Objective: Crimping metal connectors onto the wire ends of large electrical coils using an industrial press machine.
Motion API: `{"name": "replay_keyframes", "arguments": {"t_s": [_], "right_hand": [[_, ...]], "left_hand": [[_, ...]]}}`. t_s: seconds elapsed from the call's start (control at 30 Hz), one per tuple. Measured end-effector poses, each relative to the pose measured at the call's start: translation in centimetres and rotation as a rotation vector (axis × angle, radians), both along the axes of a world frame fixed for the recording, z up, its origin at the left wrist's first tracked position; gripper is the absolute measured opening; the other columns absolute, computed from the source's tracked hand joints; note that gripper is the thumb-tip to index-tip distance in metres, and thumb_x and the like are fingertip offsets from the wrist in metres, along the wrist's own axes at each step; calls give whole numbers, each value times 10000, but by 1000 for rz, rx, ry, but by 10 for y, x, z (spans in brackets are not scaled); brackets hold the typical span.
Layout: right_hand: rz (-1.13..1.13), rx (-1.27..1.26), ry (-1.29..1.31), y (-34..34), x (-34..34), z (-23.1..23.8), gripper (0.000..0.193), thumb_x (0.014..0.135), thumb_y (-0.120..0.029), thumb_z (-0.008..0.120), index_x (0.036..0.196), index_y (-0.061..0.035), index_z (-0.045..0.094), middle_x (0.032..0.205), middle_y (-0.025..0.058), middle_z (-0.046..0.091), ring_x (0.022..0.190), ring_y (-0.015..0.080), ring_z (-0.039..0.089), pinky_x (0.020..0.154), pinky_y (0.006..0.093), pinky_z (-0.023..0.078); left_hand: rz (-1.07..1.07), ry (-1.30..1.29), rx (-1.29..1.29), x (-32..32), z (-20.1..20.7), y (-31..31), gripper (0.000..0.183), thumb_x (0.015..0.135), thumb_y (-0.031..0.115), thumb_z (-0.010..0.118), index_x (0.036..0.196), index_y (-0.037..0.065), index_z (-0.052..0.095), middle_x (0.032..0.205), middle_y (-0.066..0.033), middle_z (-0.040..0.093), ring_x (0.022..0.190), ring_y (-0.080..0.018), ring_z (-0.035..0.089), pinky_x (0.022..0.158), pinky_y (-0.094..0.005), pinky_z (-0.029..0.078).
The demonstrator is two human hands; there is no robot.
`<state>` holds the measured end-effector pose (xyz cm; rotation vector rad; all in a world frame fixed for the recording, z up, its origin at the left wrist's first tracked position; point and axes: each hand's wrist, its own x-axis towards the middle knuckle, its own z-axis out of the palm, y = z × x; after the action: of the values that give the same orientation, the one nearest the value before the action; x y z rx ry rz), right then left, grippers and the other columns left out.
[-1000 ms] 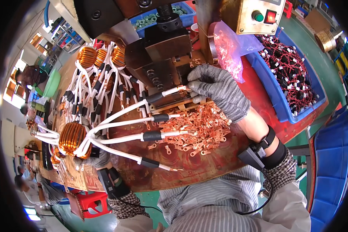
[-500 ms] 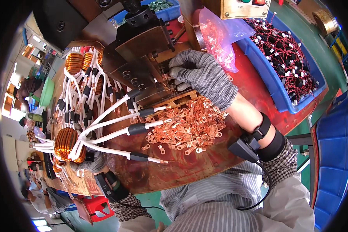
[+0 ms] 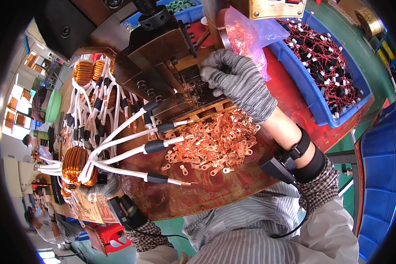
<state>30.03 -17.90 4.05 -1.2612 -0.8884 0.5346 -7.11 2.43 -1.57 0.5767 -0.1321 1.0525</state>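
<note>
My right hand (image 3: 237, 81), in a grey knit glove, rests with its fingertips on the dark die block (image 3: 198, 86) of the press, above a heap of loose copper ring terminals (image 3: 215, 141). My left hand (image 3: 102, 188), also gloved, grips a copper coil (image 3: 77, 165) at the table's left edge. Several white leads (image 3: 132, 145) with black sleeves fan out from this coil toward the press; some carry copper lugs at their tips. What sits under my right fingertips is hidden.
The black press head (image 3: 160, 39) stands above the die. More wound coils (image 3: 86, 72) lie at the back left. A blue bin of red and black wired parts (image 3: 328, 57) sits at the right, a pink plastic bag of terminals (image 3: 246, 35) beside it. Other people work far left.
My right hand has moved up from the lead tips onto the die block. The camera has tipped closer to the table. The left hand keeps hold of the coil.
</note>
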Motion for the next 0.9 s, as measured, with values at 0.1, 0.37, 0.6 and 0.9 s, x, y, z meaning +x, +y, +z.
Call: {"name": "replay_keyframes", "arguments": {"t_s": [0.1, 0.37, 0.6, 0.9], "right_hand": [[-95, 26, 71, -4, -1, 3, 126, 779, -123, 603, 834, -18, 560, 682, 8, 558, 554, 61, 502, 485, 203, 449], [-228, 208, -66, -11, -8, 12, 88, 772, -87, 599, 824, -19, 578, 636, -7, 545, 610, 61, 491, 566, 222, 425], [100, 358, -999, -24, -50, 32, 207, 726, -210, 610, 872, -63, 598, 941, 104, 573, 872, 258, 544, 773, 366, 435], [240, -18, -1180, -33, -103, -3, 276, 774, -262, 550, 927, -32, 556, 893, 115, 561, 769, 261, 560, 651, 355, 461]], "left_hand": [[-5, 4, 36, 3, 1, -2, 898, 628, 547, 622, 1212, -76, 346, 1212, -203, 421, 1095, -287, 441, 952, -404, 364], [26, -112, -105, 9, -1, 3, 960, 520, 399, 747, 1243, -62, 315, 1242, -241, 381, 1137, -314, 412, 970, -441, 345], [-386, -493, 101, -19, -21, 49, 514, 793, 189, 559, 1229, -11, 374, 1215, -180, 431, 1052, -243, 483, 909, -395, 418], [-555, -286, 133, 36, 32, -23, 519, 827, 216, 503, 1272, 64, 285, 1154, -167, 446, 1055, -273, 462, 956, -448, 324]]}}
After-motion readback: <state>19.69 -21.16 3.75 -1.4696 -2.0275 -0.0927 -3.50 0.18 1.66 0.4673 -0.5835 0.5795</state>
